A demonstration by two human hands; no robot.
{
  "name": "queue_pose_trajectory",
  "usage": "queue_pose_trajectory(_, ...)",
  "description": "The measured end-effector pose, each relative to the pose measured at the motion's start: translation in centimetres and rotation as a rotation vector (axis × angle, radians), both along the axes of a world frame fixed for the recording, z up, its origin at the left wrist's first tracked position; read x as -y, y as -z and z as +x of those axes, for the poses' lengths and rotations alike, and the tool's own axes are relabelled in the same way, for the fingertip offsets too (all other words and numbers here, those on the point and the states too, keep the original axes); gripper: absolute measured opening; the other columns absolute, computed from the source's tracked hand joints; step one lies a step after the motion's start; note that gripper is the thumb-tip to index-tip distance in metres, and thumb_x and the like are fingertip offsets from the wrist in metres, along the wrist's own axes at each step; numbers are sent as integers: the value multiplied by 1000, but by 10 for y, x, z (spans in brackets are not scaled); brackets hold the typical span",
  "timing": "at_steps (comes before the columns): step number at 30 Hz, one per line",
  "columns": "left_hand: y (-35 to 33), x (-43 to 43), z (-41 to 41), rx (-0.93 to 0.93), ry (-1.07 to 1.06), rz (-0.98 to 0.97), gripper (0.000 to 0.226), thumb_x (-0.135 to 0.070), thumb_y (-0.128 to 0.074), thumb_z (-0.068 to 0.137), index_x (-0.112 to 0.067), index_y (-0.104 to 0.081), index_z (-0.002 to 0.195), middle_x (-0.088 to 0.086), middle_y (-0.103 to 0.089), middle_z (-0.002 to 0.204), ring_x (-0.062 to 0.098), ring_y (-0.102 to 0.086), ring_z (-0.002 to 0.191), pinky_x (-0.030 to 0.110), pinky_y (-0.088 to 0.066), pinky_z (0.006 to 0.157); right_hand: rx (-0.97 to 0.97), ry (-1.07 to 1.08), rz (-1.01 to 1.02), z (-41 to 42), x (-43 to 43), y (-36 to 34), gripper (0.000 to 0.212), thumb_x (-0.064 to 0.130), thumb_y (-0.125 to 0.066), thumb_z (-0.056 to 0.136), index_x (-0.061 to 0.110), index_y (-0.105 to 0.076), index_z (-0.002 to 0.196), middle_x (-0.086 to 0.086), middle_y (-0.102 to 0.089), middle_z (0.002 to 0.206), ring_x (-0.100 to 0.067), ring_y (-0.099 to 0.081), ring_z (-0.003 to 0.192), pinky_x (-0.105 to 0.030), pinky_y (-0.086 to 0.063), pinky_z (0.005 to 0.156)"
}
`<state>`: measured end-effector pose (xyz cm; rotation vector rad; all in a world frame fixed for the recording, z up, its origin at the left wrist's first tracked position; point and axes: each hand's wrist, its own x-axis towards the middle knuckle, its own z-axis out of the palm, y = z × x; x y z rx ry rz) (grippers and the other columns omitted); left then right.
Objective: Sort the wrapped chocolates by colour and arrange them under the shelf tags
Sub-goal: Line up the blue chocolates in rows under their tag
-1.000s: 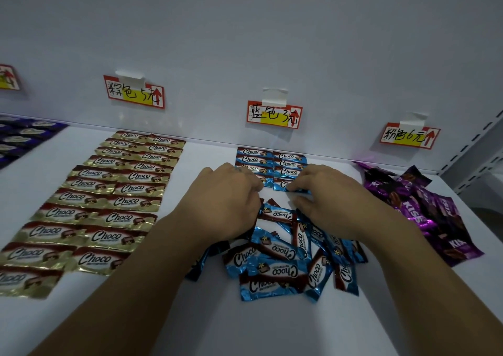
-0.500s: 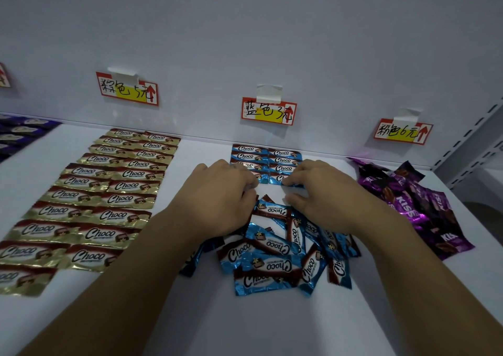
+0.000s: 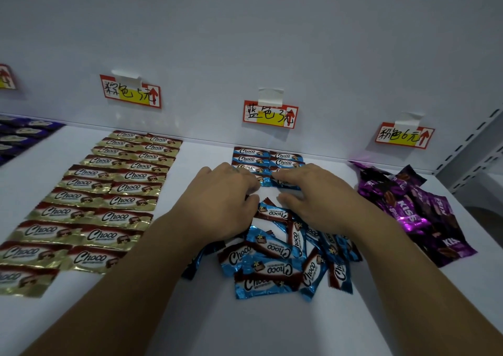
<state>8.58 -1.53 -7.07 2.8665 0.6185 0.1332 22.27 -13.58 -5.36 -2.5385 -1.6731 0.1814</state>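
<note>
Already, gold chocolates (image 3: 109, 192) lie ranked left of the left hand (image 3: 223, 200), its curled fingers' grip hidden. The right hand (image 3: 313, 197) pinches a wrapper (image 3: 285, 185) at the blue rows (image 3: 268, 156) just beyond; the blue heap (image 3: 275, 255) under both wrists and the purple heap (image 3: 424, 214) further right await arranging.

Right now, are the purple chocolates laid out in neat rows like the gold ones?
No, the purple chocolates lie in a loose heap under the right-hand tag, while the gold chocolates sit in two tidy columns.
</note>
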Motion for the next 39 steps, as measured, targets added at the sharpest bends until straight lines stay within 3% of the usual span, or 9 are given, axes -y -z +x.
queue_pose_trajectory(4, -2, -1, -1, 3, -1, 6, 33, -39, -36, 99, -30, -56, 123, -10, -54, 132, 14, -41, 122, 37, -33, 100, -6, -2, -13, -1, -2, 0, 47, 39, -46, 98, 36, -37, 144, 0, -47, 141, -17, -40, 126, -38, -37, 104)
queue_pose_trajectory(8, -10, -2, -5, 42, 5, -18, 36, -38, -39, 99, -35, -50, 133, -13, -46, 142, 12, -35, 128, 38, -29, 104, 62, 11, 75, 0, 4, -15, 53, 42, -55, 94, 37, -37, 144, 10, -38, 150, -14, -35, 133, -38, -20, 114)
queue_pose_trajectory(11, -21, -1, -12, 75, 34, -85, 39, -38, -45, 98, -40, -44, 137, -15, -40, 146, 10, -31, 132, 36, -27, 109, 24, 68, 187, 3, 19, -36, 41, 39, -62, 90, 33, -56, 130, 10, -58, 127, -8, -51, 105, -29, -41, 86)
queue_pose_trajectory(14, -28, 0, -15, 72, 87, -131, 40, -36, -51, 97, -43, -46, 136, -18, -41, 144, 7, -31, 131, 28, -26, 107, -41, 37, 142, 3, 25, -44, 24, 40, -66, 86, 33, -68, 109, 17, -64, 97, 0, -57, 84, -18, -40, 65)
queue_pose_trajectory(20, -18, 5, -6, -22, 115, -141, 38, -37, -44, 99, -41, -45, 138, -17, -41, 144, 7, -31, 131, 27, -28, 104, -39, 43, -90, 15, 27, -31, 37, 41, -69, 84, 32, -63, 119, 18, -58, 97, 0, -56, 87, -11, -37, 65)
queue_pose_trajectory(25, -12, 7, 1, -78, 138, -151, 40, -43, -50, 95, -40, -47, 135, -14, -40, 138, 9, -31, 127, 27, -30, 99, -123, 76, -147, 20, 25, -25, 40, 37, -73, 81, 31, -63, 120, 17, -63, 95, 0, -59, 86, -19, -47, 75)
queue_pose_trajectory(33, -7, 12, 2, -1, 162, -282, 17, -44, -66, 85, -36, -57, 97, -17, -52, 99, 3, -49, 89, 21, -43, 72, -148, 34, -77, 17, 25, -22, 22, 33, -71, 84, 27, -69, 105, 17, -61, 83, 2, -57, 75, -11, -37, 60)
queue_pose_trajectory(37, -5, 11, 0, 110, 121, -331, 12, -39, -67, 86, -37, -56, 86, -18, -44, 104, 0, -43, 97, 21, -38, 84, -246, 80, 126, 20, 27, -23, 7, 30, -69, 86, 24, -70, 83, 11, -67, 71, -2, -60, 65, -20, -47, 62)
queue_pose_trajectory(39, -7, 11, 0, 194, 76, -376, 13, -36, -65, 88, -36, -53, 81, -19, -48, 101, 0, -45, 98, 17, -38, 78, -335, 107, 215, 22, 27, -24, 7, 28, -68, 87, 23, -70, 82, 7, -68, 72, -3, -60, 64, -21, -49, 61)
